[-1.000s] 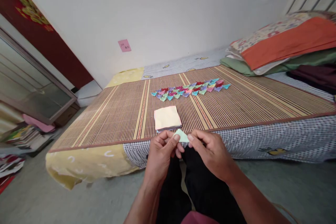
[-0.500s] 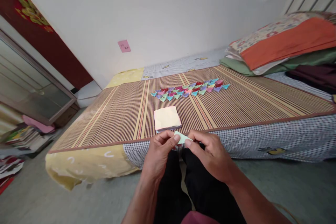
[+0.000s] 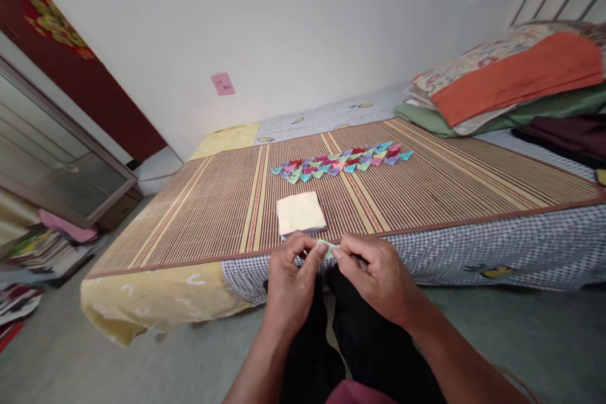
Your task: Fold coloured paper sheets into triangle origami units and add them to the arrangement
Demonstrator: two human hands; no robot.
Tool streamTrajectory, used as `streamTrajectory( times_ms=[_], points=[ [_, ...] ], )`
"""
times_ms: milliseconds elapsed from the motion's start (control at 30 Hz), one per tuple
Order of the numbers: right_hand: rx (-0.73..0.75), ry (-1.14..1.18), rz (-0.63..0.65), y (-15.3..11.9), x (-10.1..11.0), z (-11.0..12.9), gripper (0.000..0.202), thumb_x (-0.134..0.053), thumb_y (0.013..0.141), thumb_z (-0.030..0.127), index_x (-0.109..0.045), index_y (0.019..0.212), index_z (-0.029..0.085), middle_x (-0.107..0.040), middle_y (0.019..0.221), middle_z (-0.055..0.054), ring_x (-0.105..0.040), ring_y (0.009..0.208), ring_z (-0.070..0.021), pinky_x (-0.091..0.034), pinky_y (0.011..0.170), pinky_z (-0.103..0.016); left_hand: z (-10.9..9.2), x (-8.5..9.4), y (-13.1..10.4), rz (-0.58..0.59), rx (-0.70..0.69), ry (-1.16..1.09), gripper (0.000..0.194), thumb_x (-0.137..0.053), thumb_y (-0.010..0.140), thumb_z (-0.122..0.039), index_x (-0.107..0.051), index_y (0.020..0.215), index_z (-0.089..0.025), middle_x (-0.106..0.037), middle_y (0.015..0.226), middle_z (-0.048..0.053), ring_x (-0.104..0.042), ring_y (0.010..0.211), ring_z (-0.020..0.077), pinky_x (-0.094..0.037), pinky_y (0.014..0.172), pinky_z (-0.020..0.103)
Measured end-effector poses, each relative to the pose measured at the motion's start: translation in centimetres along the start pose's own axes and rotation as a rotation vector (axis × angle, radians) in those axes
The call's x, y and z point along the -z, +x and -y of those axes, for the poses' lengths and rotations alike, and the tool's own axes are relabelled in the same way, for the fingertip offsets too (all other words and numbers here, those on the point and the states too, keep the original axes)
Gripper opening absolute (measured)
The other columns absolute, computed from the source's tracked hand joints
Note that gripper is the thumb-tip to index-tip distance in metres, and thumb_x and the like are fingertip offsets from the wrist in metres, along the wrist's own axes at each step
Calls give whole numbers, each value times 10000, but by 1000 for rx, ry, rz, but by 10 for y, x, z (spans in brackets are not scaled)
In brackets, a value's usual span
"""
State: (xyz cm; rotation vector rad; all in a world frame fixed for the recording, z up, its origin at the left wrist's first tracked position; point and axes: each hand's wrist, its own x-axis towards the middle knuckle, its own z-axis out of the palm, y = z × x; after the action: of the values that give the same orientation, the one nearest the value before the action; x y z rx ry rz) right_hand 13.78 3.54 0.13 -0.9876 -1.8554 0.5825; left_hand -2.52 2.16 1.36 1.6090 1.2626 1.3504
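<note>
At lower centre, the left hand [image 3: 292, 271] and right hand [image 3: 376, 271] are both pinching green paper [image 3: 328, 246]; a paper stack [image 3: 300, 213] is lying just above them.

Pale green paper [image 3: 326, 248], small, folded, partly covered, pinched between hands [image 3: 292, 278], toward half past five from view's centre.

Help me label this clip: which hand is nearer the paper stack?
The left hand, just in front of the paper stack; the right hand is in front too, farther right.
</note>
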Motion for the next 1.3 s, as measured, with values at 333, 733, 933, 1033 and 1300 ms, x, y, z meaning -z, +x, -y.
streamTrajectory(
  times_ms=[333, 733, 933, 1033, 1300],
  points=[
    [-136, 295, -12, 1, 6, -3, 361, -511, 1008, 337, -517, 672, 205, -461, 603, 39, -440, 558, -119, -360, 545, -256, 12, -5, 3, 121, 393, -606, 313, -778, 816, -385, -651, 660, -146, -494, 611, -19, -395, 609, 112, -319, 611, 246],
    [-231, 565, 66, -2, 6, -9, 98, -660, 924, 282, -664, 944, 186, -593, 745, 20, -539, 665, -124, -459, 624, -242, 19, -9, 5, 204, 518, -868, 278, -853, 759, -334, -665, 743, -130, -617, 575, 11, -425, 451, 47, -282, 439, 157],
    [-117, 376, -10, -1, 2, -3, 109, -574, 924, 159, -673, 941, 202, -618, 804, -4, -600, 730, -154, -490, 675, -270, 17, -12, 3, 143, 439, -721, 262, -819, 783, -373, -694, 751, -145, -652, 614, 25, -530, 545, 103, -371, 507, 193],
    [22, 170, -163, -2, -5, -4, 194, -559, 902, 101, -710, 949, 212, -634, 900, -45, -633, 859, -198, -514, 755, -312, 13, -17, 0, 37, 307, -511, 220, -773, 828, -356, -749, 753, -150, -642, 666, 8, -521, 627, 116, -416, 602, 221],
    [309, -257, -325, -4, -19, -18, 302, -489, 965, 52, -748, 1059, 176, -628, 918, -102, -616, 859, -227, -531, 749, -365, 9, -33, -10, 51, 422, -677, 324, -727, 869, -468, -774, 953, -159, -723, 862, 61, -647, 751, 172, -519, 674, 275]
  ],
)
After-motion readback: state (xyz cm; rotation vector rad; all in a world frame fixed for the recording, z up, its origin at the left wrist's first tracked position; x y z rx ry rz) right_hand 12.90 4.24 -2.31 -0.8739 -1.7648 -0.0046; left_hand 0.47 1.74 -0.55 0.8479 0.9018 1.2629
